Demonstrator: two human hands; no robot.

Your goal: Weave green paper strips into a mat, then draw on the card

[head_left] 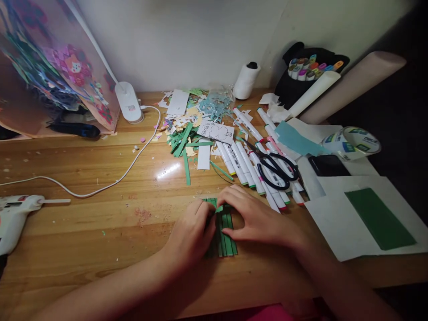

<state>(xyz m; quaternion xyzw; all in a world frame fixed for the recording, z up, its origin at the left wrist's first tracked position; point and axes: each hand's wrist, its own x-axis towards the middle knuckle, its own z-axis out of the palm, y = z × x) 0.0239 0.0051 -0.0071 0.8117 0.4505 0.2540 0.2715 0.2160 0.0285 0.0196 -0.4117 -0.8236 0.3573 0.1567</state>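
Strips (228,243), green, lie side by side on the bench (133,232); left hand (192,225) curls over them, grip hidden; right hand (252,216) touches them, thumb spread from fingers

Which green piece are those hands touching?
The striped green piece between the left hand and right hand, with dark lines along it. The plain green rectangle lies on white paper, far right; loose green strips lie among the scraps.

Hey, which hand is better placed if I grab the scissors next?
Probably your right hand: the scissors lie on the markers just beyond it, on its side. Your left hand is farther off. Both are at the green strips.
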